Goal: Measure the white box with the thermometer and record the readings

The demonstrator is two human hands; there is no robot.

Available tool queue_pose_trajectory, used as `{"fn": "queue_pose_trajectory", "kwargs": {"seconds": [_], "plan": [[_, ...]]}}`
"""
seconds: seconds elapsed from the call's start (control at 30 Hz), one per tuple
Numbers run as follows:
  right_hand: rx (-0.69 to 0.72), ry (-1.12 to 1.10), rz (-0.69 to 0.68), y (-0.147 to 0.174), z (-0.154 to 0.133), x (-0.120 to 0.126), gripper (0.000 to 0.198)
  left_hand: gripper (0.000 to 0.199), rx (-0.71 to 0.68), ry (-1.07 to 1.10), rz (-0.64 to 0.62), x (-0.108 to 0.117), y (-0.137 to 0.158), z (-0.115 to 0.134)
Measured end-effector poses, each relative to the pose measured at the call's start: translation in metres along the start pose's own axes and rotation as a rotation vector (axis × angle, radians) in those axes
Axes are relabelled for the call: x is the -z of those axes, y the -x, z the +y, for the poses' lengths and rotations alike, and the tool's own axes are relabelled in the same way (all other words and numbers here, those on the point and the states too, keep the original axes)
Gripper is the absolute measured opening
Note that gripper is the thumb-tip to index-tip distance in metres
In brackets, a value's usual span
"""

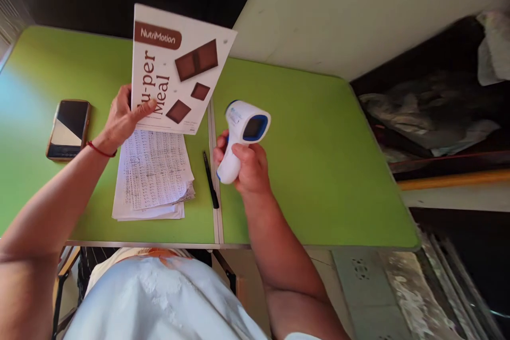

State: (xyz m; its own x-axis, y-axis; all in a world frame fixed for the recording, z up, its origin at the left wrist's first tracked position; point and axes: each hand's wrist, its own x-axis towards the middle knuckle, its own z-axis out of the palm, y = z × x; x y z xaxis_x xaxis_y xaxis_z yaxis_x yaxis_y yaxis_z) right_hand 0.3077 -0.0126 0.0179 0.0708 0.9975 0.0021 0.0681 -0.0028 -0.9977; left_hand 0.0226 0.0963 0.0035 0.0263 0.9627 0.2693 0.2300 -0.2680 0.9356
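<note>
My left hand grips a white box by its lower left edge, thumb across the front. Brown chocolate squares and the words "NutriMotion" and "Meal" are printed on it. The box is held up, tilted, above the table. My right hand is wrapped around the handle of a white and blue infrared thermometer, its dark screen facing me. Below the box lies a stack of handwritten papers, its top part hidden by the box. Between the papers and my right hand lies a black pen.
The green folding table has a metal seam down its middle. A smartphone lies at the left. A pale wall rises behind. To the right, a dark shelf holds crumpled cloth or plastic.
</note>
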Motion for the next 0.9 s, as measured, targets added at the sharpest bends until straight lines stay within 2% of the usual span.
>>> {"fn": "queue_pose_trajectory", "kwargs": {"seconds": [0.07,0.17,0.37,0.53,0.7,0.9], "plan": [[-0.068,-0.228,-0.147,0.011,-0.016,-0.02,0.045,0.07,0.039,0.046,0.002,-0.004,0.014,-0.003],[-0.198,-0.382,-0.24,0.02,-0.029,-0.048,0.044,0.064,0.091,0.091,-0.011,-0.007,0.024,-0.008],[-0.317,-0.447,-0.164,0.013,-0.021,-0.084,0.044,0.058,0.074,0.05,-0.07,-0.003,0.023,-0.003],[-0.312,-0.463,-0.081,0.011,-0.013,-0.095,0.042,0.062,0.045,0.034,-0.11,-0.001,0.024,0.002],[-0.297,-0.481,-0.082,0.013,-0.01,-0.1,0.034,0.058,0.011,0.039,-0.114,-0.001,0.024,0.003],[-0.313,-0.476,-0.075,0.013,-0.007,-0.103,0.035,0.058,0.004,0.037,-0.119,0.001,0.023,0.003]]}}
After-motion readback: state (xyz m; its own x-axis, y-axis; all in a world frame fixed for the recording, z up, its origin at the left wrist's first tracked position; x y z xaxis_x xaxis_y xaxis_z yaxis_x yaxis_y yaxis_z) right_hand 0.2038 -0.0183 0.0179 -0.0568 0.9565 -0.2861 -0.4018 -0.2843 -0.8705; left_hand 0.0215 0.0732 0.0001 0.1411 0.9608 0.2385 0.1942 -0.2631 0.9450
